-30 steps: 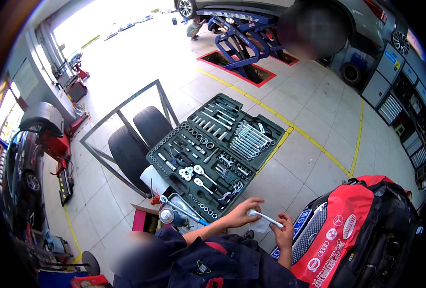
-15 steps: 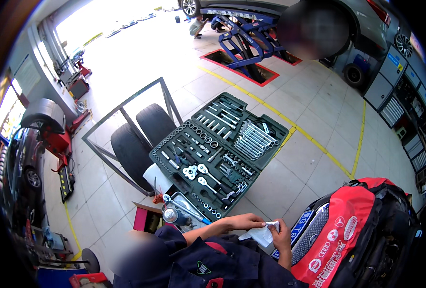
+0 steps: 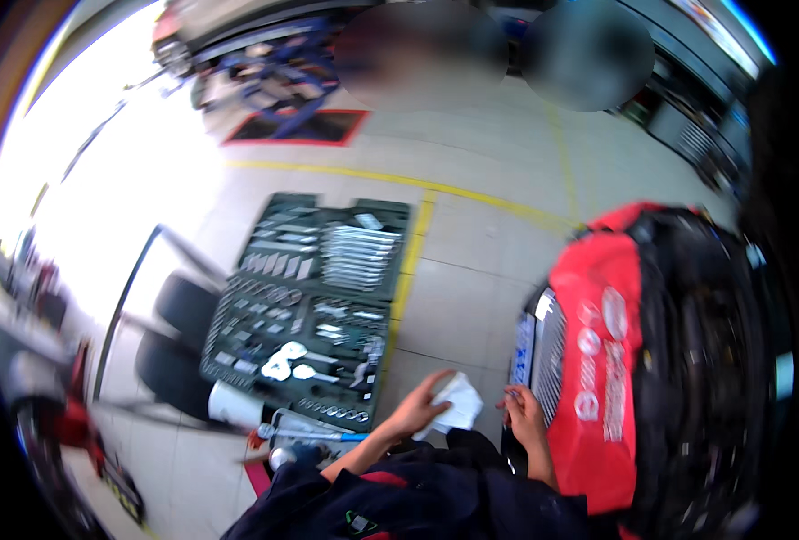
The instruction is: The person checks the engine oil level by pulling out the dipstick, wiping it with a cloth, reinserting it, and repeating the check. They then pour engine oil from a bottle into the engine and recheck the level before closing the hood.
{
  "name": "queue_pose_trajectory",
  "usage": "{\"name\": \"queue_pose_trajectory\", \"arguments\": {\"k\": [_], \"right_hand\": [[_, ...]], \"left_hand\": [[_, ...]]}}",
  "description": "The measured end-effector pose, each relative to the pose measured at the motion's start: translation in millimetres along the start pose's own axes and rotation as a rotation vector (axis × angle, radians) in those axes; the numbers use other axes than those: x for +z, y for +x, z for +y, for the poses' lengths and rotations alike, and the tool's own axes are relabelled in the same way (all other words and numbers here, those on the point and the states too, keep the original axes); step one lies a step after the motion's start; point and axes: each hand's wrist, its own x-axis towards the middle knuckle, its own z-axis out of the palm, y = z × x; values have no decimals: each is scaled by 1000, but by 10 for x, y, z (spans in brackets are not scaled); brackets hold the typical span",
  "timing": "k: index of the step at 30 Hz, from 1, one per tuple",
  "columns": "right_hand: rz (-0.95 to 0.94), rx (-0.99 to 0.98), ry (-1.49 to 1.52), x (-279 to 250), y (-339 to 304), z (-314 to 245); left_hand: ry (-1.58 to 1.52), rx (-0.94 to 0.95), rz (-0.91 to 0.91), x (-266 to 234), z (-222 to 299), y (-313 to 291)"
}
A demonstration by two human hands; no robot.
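Observation:
My left hand (image 3: 413, 412) is closed on a crumpled white paper wipe (image 3: 454, 405), which fans out past the fingertips. A short gap to the right of the wipe, my right hand (image 3: 528, 423) has its fingers curled together. Something small and dark may be at those fingertips, but blur hides what it is. Beyond my left hand lies an unfolded green tool case (image 3: 305, 301) with sockets, ratchets and a row of wrenches (image 3: 360, 256) in its slots. A long torque wrench with a blue handle (image 3: 334, 436) rests by the case's near edge.
To my right is a car front with its hood up and a red cover (image 3: 597, 360) over the fender edge. Two tires (image 3: 170, 364) stand by a metal frame (image 3: 125, 297) at left. A white cylinder (image 3: 234, 405) sits beside the case. Yellow lines (image 3: 453, 189) cross the tiled floor.
My hands have parted: the wipe, earlier between both, is now in the left alone. The view has turned right, so the tool case appears farther left and the scene is smeared.

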Motion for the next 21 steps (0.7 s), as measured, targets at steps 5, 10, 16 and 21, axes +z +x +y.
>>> {"name": "queue_pose_trajectory", "arguments": {"k": [5, 10, 16, 21], "right_hand": [[136, 34, 60, -506, -110, 105], [215, -7, 61, -1021, -55, 236], [303, -73, 16, -2300, 30, 474], [532, -58, -114, -4246, 108, 663]], "left_hand": [[-35, -107, -7, 110, 304, 100], [17, -138, 94, 304, 279, 151], [110, -135, 160, 848, -7, 416], [166, -239, 239, 1798, 225, 757]]}}
